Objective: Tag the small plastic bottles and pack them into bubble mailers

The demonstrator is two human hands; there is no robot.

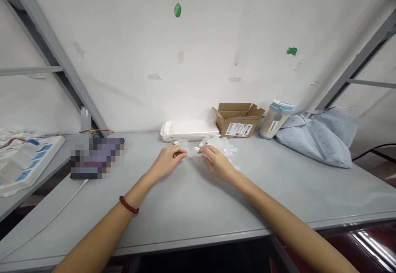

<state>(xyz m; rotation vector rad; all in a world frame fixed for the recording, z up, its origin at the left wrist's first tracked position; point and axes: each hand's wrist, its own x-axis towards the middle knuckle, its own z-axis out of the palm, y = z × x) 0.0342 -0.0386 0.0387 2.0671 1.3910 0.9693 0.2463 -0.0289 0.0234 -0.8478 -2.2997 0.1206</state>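
My left hand is closed in a pinch above the grey table. What it pinches, if anything, I cannot make out; a small clear-and-white plastic piece shows just behind its fingers. A short distance to the right, my right hand has its thumb and index finger closed on a small white pointed piece, turned toward the left hand. Behind and beside the right hand lies a loose pile of translucent plastic pieces, some tube-shaped, partly covered by the hand. A dark red bead bracelet circles the left wrist.
Against the wall lie a stack of flat white pieces and an opened cardboard box. A blue-lidded cup and a light blue cloth bundle stand farther right. Leftward are a blurred-out device, its white cable and a white power strip.
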